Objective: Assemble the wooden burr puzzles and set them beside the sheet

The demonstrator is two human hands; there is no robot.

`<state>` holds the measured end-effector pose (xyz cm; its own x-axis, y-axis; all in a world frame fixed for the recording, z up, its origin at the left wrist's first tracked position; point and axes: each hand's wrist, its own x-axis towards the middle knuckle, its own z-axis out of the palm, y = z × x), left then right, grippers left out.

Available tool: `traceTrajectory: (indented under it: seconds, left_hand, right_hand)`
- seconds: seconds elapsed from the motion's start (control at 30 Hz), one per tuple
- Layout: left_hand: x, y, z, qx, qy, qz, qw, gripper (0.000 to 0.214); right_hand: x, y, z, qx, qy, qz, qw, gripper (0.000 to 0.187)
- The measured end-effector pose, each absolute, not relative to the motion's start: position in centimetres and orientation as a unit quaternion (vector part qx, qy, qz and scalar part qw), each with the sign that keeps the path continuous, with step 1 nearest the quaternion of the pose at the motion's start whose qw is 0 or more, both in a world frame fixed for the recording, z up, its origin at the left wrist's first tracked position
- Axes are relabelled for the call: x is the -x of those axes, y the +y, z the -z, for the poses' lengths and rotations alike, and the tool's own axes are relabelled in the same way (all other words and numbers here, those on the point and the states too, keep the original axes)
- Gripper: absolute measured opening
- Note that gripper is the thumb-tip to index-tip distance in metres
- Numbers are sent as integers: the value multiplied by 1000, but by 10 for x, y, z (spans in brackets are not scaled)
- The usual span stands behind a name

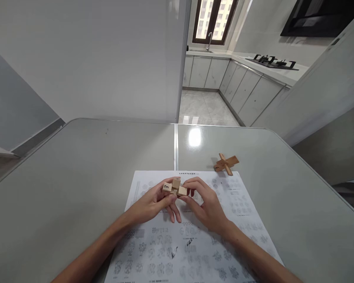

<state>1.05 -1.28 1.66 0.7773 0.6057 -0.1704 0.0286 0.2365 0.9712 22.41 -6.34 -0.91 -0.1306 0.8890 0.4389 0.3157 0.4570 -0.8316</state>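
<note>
A small cluster of light wooden puzzle blocks [174, 187], one marked with a number, is held between both hands above a printed sheet [194, 243]. My left hand [153, 204] pinches the cluster from the left, fingers curled under it. My right hand [205, 204] grips it from the right with thumb and fingertips. A second set of crossed wooden puzzle bars [225, 164] lies on the table beyond the sheet's far right corner, apart from both hands.
The grey table [76, 177] has a seam down its middle and rounded far corners. Behind it stands a white partition wall [91, 59]. To the right a kitchen opens with cabinets [244, 90], a gas hob [273, 62] and a window [214, 19].
</note>
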Motion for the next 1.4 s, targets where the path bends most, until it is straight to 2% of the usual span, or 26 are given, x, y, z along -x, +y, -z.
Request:
traceTrajectory:
  seconds: [0.3, 0.6, 0.77, 0.93, 1.07, 1.4]
  left_hand:
    - [-11, -16, -19, -612, 292, -208, 705, 56]
    - [-9, -3, -10, -590, 368, -305, 650, 45]
    - [-5, 7, -4, -618, 494, -355, 498, 37]
    - [2, 12, 1, -706, 589, -268, 289, 32]
    - [4, 14, 7, -783, 571, -210, 128, 30]
    - [7, 16, 22, -824, 546, -150, -6, 40]
  right_hand:
    - [-231, -60, 0, 430, -662, -409, 457, 19]
    - [-221, -68, 5, 372, -726, -350, 461, 11]
    - [-223, -68, 5, 400, -714, -347, 458, 9]
    - [-225, -67, 3, 406, -710, -355, 453, 11]
    - [-224, -67, 2, 405, -710, -355, 453, 11]
    - [-226, -66, 2, 408, -687, -372, 472, 11]
